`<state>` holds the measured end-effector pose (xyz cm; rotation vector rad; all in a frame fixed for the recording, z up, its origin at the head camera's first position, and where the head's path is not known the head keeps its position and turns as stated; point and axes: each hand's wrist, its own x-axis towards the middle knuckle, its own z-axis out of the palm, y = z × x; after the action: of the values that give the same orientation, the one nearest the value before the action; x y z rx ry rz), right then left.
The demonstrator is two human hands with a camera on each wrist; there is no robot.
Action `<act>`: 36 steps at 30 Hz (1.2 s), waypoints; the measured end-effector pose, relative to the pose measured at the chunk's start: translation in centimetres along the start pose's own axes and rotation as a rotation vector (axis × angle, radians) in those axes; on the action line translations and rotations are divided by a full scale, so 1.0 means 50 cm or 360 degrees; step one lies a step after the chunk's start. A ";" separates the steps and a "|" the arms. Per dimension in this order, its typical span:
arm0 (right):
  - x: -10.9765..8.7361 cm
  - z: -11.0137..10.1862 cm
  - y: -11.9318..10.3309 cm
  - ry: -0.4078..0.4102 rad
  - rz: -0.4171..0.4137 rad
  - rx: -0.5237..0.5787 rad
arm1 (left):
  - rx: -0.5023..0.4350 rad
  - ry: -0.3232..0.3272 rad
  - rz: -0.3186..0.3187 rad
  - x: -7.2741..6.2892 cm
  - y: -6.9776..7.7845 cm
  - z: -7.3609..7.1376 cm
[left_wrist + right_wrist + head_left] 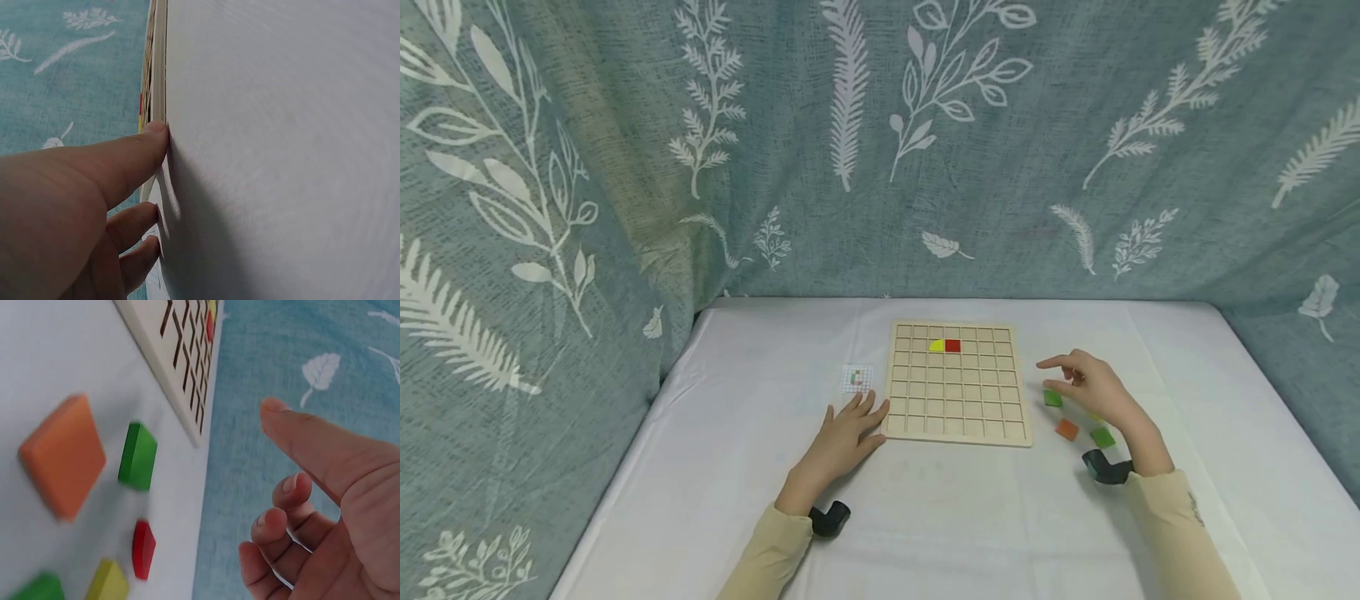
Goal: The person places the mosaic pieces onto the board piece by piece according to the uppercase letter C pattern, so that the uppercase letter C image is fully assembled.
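Wooden grid board (957,408): left of the right grip (1093,387), touched at its near-left corner by the left grip (842,437), fingers spread. Seated in it: yellow quarter-round tile (937,346), red square tile (952,346). Looks an early stage; most cells bare. Right grip parted, holding nothing. Loose below it: orange tile (65,456), green tile (138,456), red tile (144,550), yellow tile (107,582), second green tile (40,589), probably left to place. Pattern card (857,378) just beyond left grip. Right grip partly screens loose pieces from head view; path to board unobstructed.
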<state>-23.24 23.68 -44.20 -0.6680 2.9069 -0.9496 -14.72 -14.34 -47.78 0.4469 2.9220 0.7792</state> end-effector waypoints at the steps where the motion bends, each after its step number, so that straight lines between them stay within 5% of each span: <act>1: -0.005 -0.003 0.003 0.0006 0.0003 -0.0002 | 0.0002 0.0001 0.0000 0.000 -0.001 0.001; 9: -0.040 -0.028 0.036 0.0058 -0.0002 -0.0068 | 0.0003 0.0004 0.0004 -0.002 -0.002 0.005; 36: -0.091 -0.053 0.107 -0.0161 0.0284 0.0003 | 0.0024 0.0002 0.0004 0.005 -0.003 0.005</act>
<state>-21.56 30.84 -45.61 -0.4338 2.8182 -0.8719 -14.96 -14.26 -48.10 0.4512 2.9311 0.7582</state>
